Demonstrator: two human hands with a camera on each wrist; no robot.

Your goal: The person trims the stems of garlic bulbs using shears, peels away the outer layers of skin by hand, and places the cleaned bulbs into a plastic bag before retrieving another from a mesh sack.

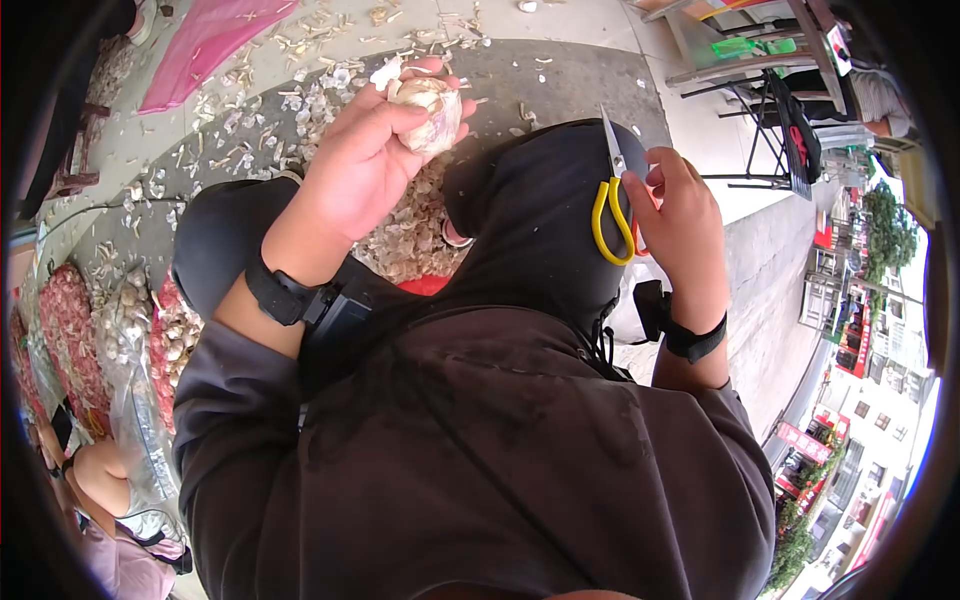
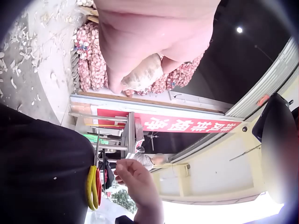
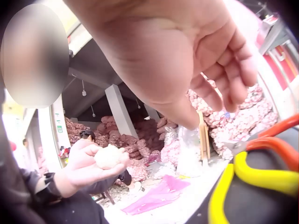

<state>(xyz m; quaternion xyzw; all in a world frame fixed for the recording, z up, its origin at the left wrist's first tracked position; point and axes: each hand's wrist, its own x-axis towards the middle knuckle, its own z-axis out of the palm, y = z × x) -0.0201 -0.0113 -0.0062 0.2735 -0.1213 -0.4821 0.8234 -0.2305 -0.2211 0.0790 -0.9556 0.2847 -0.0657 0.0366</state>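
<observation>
My left hand (image 1: 345,170) holds a whole garlic bulb (image 1: 430,112), its thumb across the near side and the fingers behind. The papery bulb also appears on the palm in the right wrist view. Scissors (image 1: 617,165) with yellow and red-orange handles lie on the dark trouser leg at the right, blades pointing away from the body. Right beside the handles is my right hand (image 1: 685,215). Its fingers (image 3: 233,70) hang loosely bent, with nothing in them in the right wrist view, where the scissors lie below the hand.
Garlic skins and stalk bits (image 1: 310,105) litter the floor, with a heap between the legs. A pink plastic sheet (image 1: 215,45) lies at the upper left. Net sacks of garlic (image 1: 75,345) stand at the left, near another person. A folding chair (image 1: 775,140) is at the right.
</observation>
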